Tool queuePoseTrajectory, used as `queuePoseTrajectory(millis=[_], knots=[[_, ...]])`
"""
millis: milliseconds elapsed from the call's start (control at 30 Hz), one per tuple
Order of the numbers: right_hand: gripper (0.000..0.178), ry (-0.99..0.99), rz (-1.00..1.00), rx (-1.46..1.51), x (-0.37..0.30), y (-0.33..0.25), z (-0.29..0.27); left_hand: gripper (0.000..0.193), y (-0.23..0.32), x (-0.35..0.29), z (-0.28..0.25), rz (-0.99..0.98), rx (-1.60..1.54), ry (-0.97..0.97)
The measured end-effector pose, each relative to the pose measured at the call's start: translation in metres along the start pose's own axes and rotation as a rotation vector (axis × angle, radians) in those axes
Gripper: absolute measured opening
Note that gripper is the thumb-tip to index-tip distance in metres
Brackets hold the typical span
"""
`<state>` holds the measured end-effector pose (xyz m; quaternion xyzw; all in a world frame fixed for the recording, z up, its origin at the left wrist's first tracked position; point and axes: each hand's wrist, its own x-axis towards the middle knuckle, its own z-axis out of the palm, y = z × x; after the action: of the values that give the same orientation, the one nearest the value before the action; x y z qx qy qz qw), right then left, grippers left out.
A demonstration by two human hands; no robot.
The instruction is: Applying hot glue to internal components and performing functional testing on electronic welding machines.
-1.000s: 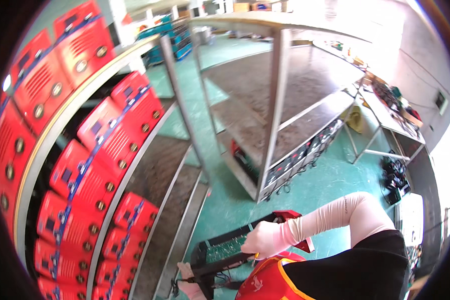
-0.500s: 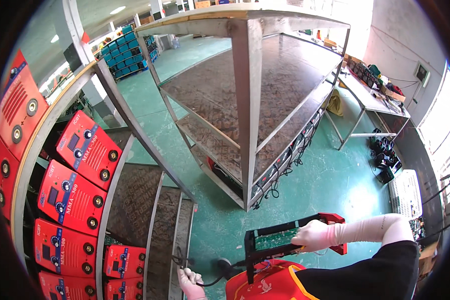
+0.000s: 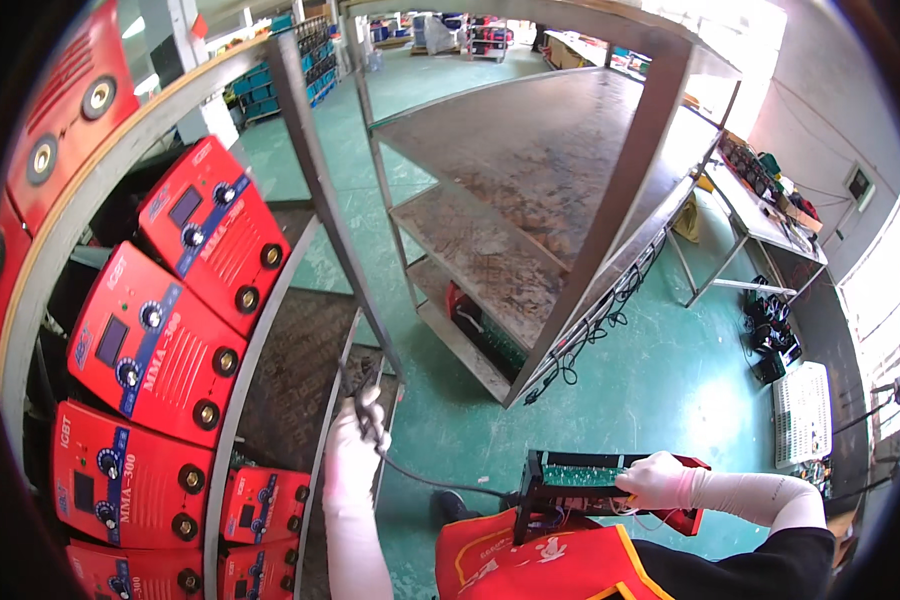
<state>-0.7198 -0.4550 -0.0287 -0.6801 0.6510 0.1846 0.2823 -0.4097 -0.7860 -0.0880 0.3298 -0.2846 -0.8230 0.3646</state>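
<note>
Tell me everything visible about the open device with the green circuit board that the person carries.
The open device is a red machine body with a black front frame and no cover, so the green circuit board on top lies bare. It sits roughly level in front of the person's chest, above the green floor. The gloved right hand rests on its top. A dark cable runs from its left end to the gloved left hand, which grips it. Its underside is hidden.

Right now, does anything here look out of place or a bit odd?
One thing: the unit under the right hand has no cover, so its green circuit board shows, while the red machines on the shelves are fully cased. A black cable runs loose from it to the left hand. Nothing looks spilled or broken.
</note>
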Motion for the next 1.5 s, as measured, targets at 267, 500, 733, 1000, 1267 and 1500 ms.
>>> queuePoseTrajectory(millis=[267,500,733,1000,1267,1500], knots=[[0.028,0.043,0.091,-0.033,0.022,-0.032,-0.030,0.035,0.024,0.008,-0.024,0.274,-0.016,0.043],[0.030,0.044,0.079,-0.051,0.052,-0.055,-0.055,0.051,0.021,0.038,-0.025,0.542,0.157,0.110],[0.032,0.120,0.022,-0.074,0.082,-0.066,-0.066,0.050,-0.008,0.113,-0.102,0.558,-0.253,0.418],[0.033,0.282,-0.025,0.082,0.130,-0.084,-0.109,0.038,0.038,0.225,-0.143,0.625,-0.095,0.790],[0.032,0.422,-0.186,0.054,0.217,-0.094,-0.181,0.041,0.053,0.201,-0.210,0.705,0.476,0.714],[0.032,0.496,-0.288,0.082,0.263,-0.107,-0.223,0.050,0.032,0.083,-0.105,0.715,0.001,0.420]])
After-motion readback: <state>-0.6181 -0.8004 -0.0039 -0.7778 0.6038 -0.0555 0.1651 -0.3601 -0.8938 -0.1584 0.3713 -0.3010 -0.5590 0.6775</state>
